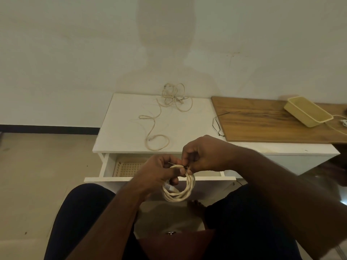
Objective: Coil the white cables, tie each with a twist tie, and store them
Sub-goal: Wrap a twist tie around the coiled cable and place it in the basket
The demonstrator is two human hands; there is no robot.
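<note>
A coiled white cable [185, 192] hangs in front of me, over the open drawer. My left hand [159, 173] grips the coil at its top and left side. My right hand [202, 154] pinches a dark twist tie [185, 167] at the top of the coil, beside my left thumb. On the white cabinet top [122, 128] lies a loose white cable [154, 132] in open loops, and behind it a tangled white cable [173, 96] against the wall.
The white drawer [150, 178] stands pulled out, with a beige mesh basket [127, 168] inside. A wooden board [262, 121] covers the right of the cabinet and carries a yellow tray [308, 111]. A thin black tie [217, 124] lies at the board's left edge. My knees are below.
</note>
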